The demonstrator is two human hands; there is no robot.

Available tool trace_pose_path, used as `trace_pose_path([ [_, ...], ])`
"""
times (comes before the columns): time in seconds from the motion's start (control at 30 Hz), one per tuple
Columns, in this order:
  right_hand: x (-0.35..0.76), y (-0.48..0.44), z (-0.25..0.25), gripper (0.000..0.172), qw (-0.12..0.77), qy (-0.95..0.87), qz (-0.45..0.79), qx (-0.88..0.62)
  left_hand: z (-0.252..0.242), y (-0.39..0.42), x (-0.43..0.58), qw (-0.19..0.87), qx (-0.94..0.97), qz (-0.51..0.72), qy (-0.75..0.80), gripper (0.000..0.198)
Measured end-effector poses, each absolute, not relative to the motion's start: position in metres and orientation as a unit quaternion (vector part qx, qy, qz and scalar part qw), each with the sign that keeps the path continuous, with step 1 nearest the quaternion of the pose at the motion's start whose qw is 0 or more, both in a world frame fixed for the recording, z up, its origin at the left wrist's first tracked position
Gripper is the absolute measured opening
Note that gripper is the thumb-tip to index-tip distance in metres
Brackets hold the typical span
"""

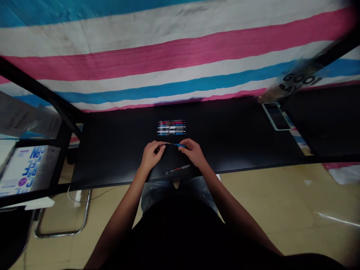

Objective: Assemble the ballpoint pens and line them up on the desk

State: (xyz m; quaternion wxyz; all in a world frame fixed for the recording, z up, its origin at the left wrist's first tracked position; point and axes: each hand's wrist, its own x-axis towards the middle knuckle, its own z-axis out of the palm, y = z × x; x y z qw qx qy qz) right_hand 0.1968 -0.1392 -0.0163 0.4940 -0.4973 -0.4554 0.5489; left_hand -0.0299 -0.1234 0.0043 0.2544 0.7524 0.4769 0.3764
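A blue pen (174, 144) lies crosswise between my two hands above the black table. My left hand (152, 153) pinches its left end between thumb and fingers. At the other end, my right hand (191, 150) has thumb and fingers closed on the pen. Just beyond my hands, several pens (171, 127) lie side by side in a stack of rows, with red, white and blue barrels. Nearer the table's front edge rests a dark pen (176, 170) with a red part, slightly slanted and touched by neither hand.
The black table (239, 138) ends at a front edge close to my body. A phone (276, 116) lies at the right, beside a clear bag (292, 80). Black frame bars and a printed box (25, 168) stand at the left. Striped cloth (174, 56) hangs behind.
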Motion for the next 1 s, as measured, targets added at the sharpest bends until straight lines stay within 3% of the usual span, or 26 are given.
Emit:
trace_pose_path([
  [0.27,0.1975,-0.1371,-0.0131,0.024,0.495,-0.45,0.571,-0.476,0.0071,-0.1215,-0.0283,0.23,0.787,0.305,0.484,0.018],
  [1.0,0.1983,-0.1348,-0.0092,0.031,0.481,-0.431,0.602,-0.47,0.0021,-0.1229,-0.0309,0.274,0.735,0.392,0.481,0.032],
])
